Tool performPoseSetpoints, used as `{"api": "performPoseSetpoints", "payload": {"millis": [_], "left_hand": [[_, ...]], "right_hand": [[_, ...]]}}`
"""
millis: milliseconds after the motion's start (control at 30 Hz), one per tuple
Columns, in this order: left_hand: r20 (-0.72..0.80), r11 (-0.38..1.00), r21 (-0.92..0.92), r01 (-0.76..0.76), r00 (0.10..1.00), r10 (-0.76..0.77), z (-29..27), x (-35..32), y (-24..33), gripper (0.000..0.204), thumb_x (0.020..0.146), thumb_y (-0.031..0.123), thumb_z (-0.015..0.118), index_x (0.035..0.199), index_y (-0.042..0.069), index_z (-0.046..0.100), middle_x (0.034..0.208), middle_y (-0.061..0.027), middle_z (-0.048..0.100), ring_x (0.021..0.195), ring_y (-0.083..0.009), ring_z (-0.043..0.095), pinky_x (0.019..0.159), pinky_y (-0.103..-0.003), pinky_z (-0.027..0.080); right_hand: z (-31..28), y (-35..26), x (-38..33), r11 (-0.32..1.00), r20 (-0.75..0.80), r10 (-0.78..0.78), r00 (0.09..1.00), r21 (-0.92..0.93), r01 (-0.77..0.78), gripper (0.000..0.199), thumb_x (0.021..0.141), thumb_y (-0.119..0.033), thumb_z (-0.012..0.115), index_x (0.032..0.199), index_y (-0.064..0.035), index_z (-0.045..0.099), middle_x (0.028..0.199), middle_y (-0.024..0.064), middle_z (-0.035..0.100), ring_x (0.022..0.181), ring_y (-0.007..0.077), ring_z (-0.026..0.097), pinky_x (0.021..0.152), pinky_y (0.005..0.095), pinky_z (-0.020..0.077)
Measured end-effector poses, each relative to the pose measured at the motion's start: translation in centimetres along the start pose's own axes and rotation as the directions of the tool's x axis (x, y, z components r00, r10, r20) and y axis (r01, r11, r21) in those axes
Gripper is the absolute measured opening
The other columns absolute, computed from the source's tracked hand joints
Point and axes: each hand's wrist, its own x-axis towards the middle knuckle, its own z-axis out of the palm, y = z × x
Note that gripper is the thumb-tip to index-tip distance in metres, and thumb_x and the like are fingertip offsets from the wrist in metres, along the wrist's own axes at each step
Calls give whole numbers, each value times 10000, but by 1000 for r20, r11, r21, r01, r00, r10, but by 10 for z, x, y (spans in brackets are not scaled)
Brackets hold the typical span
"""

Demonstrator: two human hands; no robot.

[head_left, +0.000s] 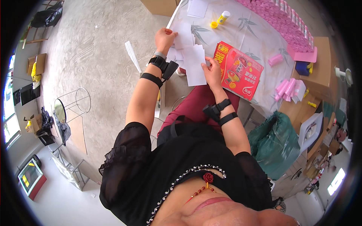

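Paper is what both hands work with here. The left hand (164, 37) pinches the top edge of a white paper sheet (183, 34), fingers closed on it, up at the near edge of the table (260, 49). The right hand (212, 71) holds the side of another white sheet (195, 64), thumb and fingers pressed on it, just beside the left hand's sheet. More white sheets lie under and around these two, in a loose pile at the table's near corner. One more stack of white paper (198, 7) lies further up the table.

A red box (238, 70) with food pictures lies flat on the table, touching the right hand's side. A yellow bottle (223, 17) with its cap off lies further up the table, well apart from the hands. Pink rolls (287, 88) sit near the far right edge of the table, and rows of pink packs (279, 19) fill the top of the table.

It looks like the sheets are being sorted or pulled apart, one by one. The hands seem to be in the middle of this, since many sheets sit mixed together. The next move likely needs a soft pull, so only one sheet comes away and the pile does not slide off the table edge. The sheets are thin and bend easily, so the grip needs to stay light.
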Motion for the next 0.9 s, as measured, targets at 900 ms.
{"api": "performPoseSetpoints", "payload": {"millis": [900], "left_hand": [[340,580,-787,210,932,125,-24,-178,42,246,1022,108,548,1248,14,576,1008,-53,707,832,-116,669,681,-254,527]], "right_hand": [[-59,-52,-46,931,-2,8,1000,364,-7,322,933,-82,689,1235,11,630,963,55,708,849,99,646,781,262,536]]}}
